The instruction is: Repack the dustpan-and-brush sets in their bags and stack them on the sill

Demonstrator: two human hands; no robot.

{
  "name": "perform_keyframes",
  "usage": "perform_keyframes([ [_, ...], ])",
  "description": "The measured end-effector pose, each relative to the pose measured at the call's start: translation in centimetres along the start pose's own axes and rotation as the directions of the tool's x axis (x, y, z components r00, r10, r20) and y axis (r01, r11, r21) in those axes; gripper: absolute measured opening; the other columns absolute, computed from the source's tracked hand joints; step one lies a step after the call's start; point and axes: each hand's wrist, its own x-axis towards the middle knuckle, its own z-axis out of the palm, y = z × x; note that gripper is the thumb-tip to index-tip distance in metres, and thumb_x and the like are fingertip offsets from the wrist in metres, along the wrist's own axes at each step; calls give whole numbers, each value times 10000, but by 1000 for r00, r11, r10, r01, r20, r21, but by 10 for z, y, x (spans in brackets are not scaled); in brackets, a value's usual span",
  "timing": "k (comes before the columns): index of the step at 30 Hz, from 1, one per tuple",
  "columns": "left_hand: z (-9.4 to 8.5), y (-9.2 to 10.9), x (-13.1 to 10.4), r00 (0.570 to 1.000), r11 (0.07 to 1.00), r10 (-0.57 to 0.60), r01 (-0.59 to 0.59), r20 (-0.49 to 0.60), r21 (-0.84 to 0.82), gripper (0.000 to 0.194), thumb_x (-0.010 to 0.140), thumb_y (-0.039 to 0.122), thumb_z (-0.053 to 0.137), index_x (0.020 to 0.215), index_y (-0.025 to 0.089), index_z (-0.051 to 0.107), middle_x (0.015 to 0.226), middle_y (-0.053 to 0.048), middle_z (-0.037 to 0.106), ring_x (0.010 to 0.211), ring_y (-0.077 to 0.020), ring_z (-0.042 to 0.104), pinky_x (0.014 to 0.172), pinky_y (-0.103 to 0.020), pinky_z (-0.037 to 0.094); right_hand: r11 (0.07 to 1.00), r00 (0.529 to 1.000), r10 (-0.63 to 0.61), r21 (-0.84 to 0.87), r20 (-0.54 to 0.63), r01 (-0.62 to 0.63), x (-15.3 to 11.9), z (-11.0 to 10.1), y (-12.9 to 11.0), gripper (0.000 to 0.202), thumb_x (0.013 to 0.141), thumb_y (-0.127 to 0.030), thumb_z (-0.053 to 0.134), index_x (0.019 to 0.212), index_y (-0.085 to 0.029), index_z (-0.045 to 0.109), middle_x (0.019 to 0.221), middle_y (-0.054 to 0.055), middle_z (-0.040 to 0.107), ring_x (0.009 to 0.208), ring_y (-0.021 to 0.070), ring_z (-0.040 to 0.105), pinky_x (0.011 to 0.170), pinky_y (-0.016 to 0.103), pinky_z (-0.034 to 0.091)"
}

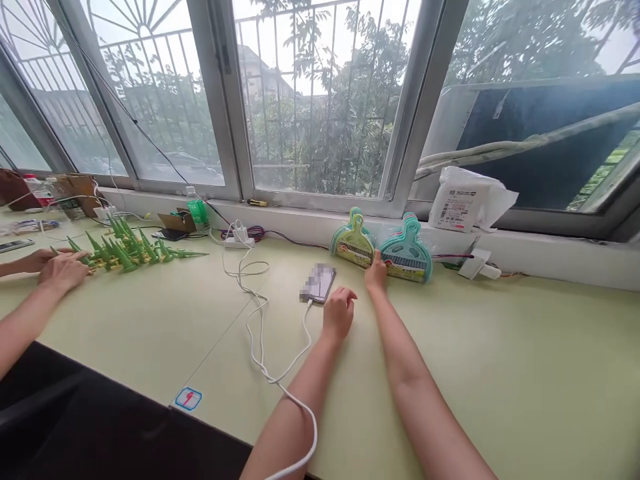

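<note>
Two stacks of small dustpan sets in clear wrap lean against the wall under the window: a yellow-green dustpan set (354, 241) on the left and a teal dustpan set (407, 250) on the right. My right hand (377, 273) is closed at the edge where the two stacks meet. Which stack its fingers grip, I cannot tell; they are partly hidden. Close to the smartphone (320, 285), my left hand (340, 312) hovers or rests with loosely bent fingers, one finger stretched to the right, and nothing visible in it.
A white charging cable (263, 333) runs from the phone across the table (500, 373) and over my left forearm. A power strip (239, 237), green bottle (197, 208) and white package (463, 203) are at the back. Another person's hands (65, 270) touch green cone-shaped pieces (123, 253).
</note>
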Motion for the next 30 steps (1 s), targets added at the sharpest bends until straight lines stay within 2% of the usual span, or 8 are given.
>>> perform_keyframes([
  [6,0,2,2,996,999,19,-22,93,24,266,849,74,405,858,205,635,910,-9,646,709,-113,557,683,-247,410,1000,999,9,13,40,-10,23,29,-1,587,838,-42,369,1421,-70,302,1078,220,626,959,294,632,829,403,485],
  [11,1,4,1,990,999,22,-27,141,36,267,844,80,401,849,205,637,894,-3,644,693,-113,548,680,-250,405,997,998,47,52,37,-49,33,47,-4,713,830,-38,305,1497,-41,51,1325,271,472,1071,306,610,863,408,502],
  [14,2,4,1,986,999,23,-30,168,43,270,837,79,401,851,209,638,896,-1,644,681,-111,543,675,-249,405,997,999,39,70,-14,-38,38,56,-4,713,841,-37,279,1499,-33,5,1430,266,364,1225,299,519,939,393,479],
  [17,2,4,1,982,998,23,-32,187,45,268,833,83,399,842,209,636,893,0,646,675,-113,543,669,-251,402,999,999,9,47,-45,-6,41,61,-5,688,863,-41,275,1497,-11,8,1489,260,282,1378,282,342,1057,400,395],
  [21,2,5,1,979,999,23,-33,203,43,259,830,89,403,832,207,633,902,-1,655,696,-120,558,679,-256,405,999,995,-52,-5,-87,52,43,61,-9,676,885,-71,286,1499,-17,7,1510,253,256,1425,307,234,1116,490,306],
  [25,1,6,0,979,999,13,-22,203,44,252,823,86,410,836,207,631,911,0,666,727,-129,579,684,-261,412,992,983,-125,-45,-138,120,45,61,-10,647,899,-63,234,1498,-13,-6,1541,234,190,1445,281,178,1140,481,273],
  [30,1,4,1,981,999,10,-18,193,36,256,811,76,404,818,206,624,895,0,664,726,-127,579,685,-259,410,932,916,-357,-3,-183,363,46,57,-13,670,865,21,163,1515,-103,56,1592,129,38,1468,224,-29,1172,498,196],
])
